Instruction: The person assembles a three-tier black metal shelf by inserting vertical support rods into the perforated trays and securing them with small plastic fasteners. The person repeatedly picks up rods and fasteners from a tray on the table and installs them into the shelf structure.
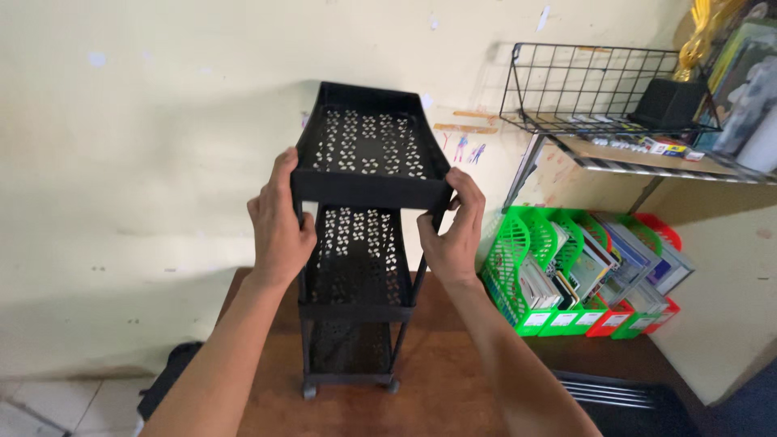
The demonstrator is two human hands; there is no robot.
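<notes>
Black three-tier perforated cart [356, 243] stands upright on brown wooden table [437, 380], long axis vertical, small casters at base. Top tray between both hands, straight ahead. Left hand [279, 222] closed on top tray's near-left corner; right hand [455, 231] closed on near-right corner; both equally near. Right of cart: green and red magazine files [566, 275]; above them, black wire basket [599, 85] on wall shelf. Cream wall [146, 121] behind cart.
</notes>
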